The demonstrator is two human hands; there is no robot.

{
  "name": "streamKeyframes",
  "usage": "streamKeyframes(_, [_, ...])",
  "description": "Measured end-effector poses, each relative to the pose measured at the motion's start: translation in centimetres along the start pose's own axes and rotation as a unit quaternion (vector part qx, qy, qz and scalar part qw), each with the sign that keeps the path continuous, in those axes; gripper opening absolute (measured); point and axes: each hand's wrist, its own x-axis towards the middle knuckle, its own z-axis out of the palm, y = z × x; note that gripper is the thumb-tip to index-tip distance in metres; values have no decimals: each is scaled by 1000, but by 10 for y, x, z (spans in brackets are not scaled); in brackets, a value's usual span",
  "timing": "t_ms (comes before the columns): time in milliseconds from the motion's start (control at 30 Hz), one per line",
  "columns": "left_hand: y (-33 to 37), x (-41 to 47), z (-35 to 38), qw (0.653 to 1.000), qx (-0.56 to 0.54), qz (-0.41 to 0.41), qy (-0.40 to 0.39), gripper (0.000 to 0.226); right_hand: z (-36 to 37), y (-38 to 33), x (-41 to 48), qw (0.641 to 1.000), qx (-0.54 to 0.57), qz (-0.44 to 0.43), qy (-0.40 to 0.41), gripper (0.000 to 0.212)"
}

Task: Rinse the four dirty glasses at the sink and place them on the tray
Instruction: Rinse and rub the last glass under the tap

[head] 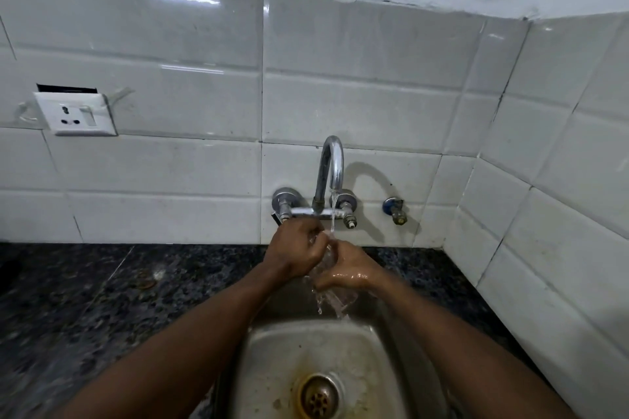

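Nearest is the steel sink [272,350], its basin dull and stained, with rust-brown marks round the drain [318,398]. Two bare forearms reach over it from either side and meet above its back edge.

There the glass [335,298] is held between both hands, under the running water. It is clear and plain, and much of it is hidden by the hands. It is tilted, its lower end showing below the right hand with water spilling off it into the basin. Whether dirt clings to it cannot be told through the wet blur.

The right hand [350,274], wet and shiny, has its fingers wrapped round the middle of the glass. The left hand [296,248] is higher and farther back, its fingers curled in on the upper end.

A thin water stream [333,214] falls from the curved chrome tap [332,163] onto the meeting hands. The dark speckled tabletop [102,299] runs on both sides of the sink. Behind is the white tiled wall [357,78], with a small blue-handled valve [393,207] right of the tap and a white socket [80,114] well off to the left.
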Motion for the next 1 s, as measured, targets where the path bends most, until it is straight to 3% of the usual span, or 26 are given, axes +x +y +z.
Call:
streamKeyframes(33, [2, 4, 4, 998, 28, -50, -12, 37, 5, -3, -1, 995, -88, -8, 50, 70])
streamKeyframes(100, [10, 10, 7, 988, 38, -147, -22, 45, 15, -5, 1, 951, -262, -49, 156, 75])
streamKeyframes(167, [7, 7, 10, 992, 0, -128, -6, 43, 13, -1, 3, 959, -241, -47, 139, 78])
streamKeyframes(233, [1, 1, 6, 998, -42, -26, 26, 36, 1, 2, 4, 995, -82, -5, 53, 78])
streamKeyframes(300, [-4, 1, 7, 999, -24, 23, 11, 33, 0, 3, 2, 1000, -3, 12, 28, 79])
streamKeyframes(400, [-2, 9, 13, 997, 49, -49, -29, 41, 13, -2, -1, 973, -179, -40, 140, 89])
streamKeyframes(500, [2, 11, 10, 995, -29, -99, -9, 56, 19, 4, 4, 965, -180, -51, 184, 92])
streamKeyframes(567, [4, 8, 4, 957, -193, -215, 23, 61, 19, 9, 7, 982, -33, -40, 182, 78])
streamKeyframes(633, [4, 1, 5, 860, -350, -371, -5, 63, 21, 5, 6, 968, 154, -17, 199, 67])
streamKeyframes(733, [16, -17, 15, 711, -503, -472, -136, 64, 28, -4, 14, 905, 324, 54, 272, 62])
streamKeyframes(800, [21, -22, 23, 657, -573, -478, -107, 61, 33, -9, 22, 850, 416, 78, 313, 63])
streamKeyframes(900, [28, -25, 31, 619, -603, -503, 11, 45, 31, -17, 26, 781, 506, 89, 355, 56])
streamKeyframes(967, [33, -24, 36, 663, -553, -494, 102, 34, 26, -22, 26, 755, 533, 70, 375, 52])
streamKeyframes(1000, [35, -22, 34, 690, -516, -488, 138, 28, 24, -24, 26, 759, 527, 52, 378, 54])
